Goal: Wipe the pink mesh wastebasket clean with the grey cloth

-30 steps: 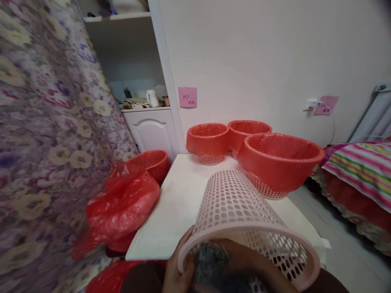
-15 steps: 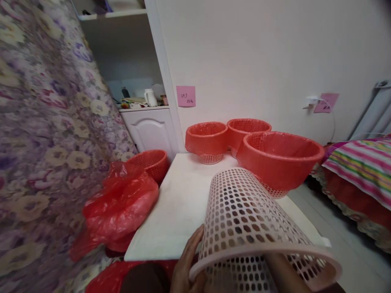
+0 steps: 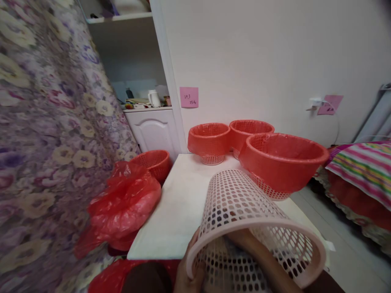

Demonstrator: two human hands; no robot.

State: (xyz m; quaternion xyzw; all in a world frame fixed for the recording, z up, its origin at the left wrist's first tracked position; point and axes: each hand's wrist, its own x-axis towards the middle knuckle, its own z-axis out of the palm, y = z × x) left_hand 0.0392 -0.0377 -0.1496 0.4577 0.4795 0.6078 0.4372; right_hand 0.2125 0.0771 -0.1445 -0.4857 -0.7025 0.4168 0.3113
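A pale pink plastic basket [image 3: 241,199] with a mesh wall lies tilted on its side at the near edge of the white table [image 3: 165,219], its wide mouth facing me. My left hand [image 3: 190,266] grips the basket's rim on the left, thumb inside and fingers outside. Through the mouth reaches my right forearm, and my right hand [image 3: 240,237] is deep inside, near the inner wall. Mesh and shadow hide its fingers. Something greyish shows beside it, too unclear to name.
Red-lined baskets [image 3: 209,138], [image 3: 252,127], [image 3: 284,162] stand at the table's back and right. Left of the table are a red basket [image 3: 155,162] and a heap of red plastic bags [image 3: 125,203]. A floral curtain [image 3: 61,142] hangs left; a bed [image 3: 363,175] stands right.
The basket has tipped so its mouth turns up more toward me and slightly left. My right hand has shifted left inside it. My left hand stays on the rim.
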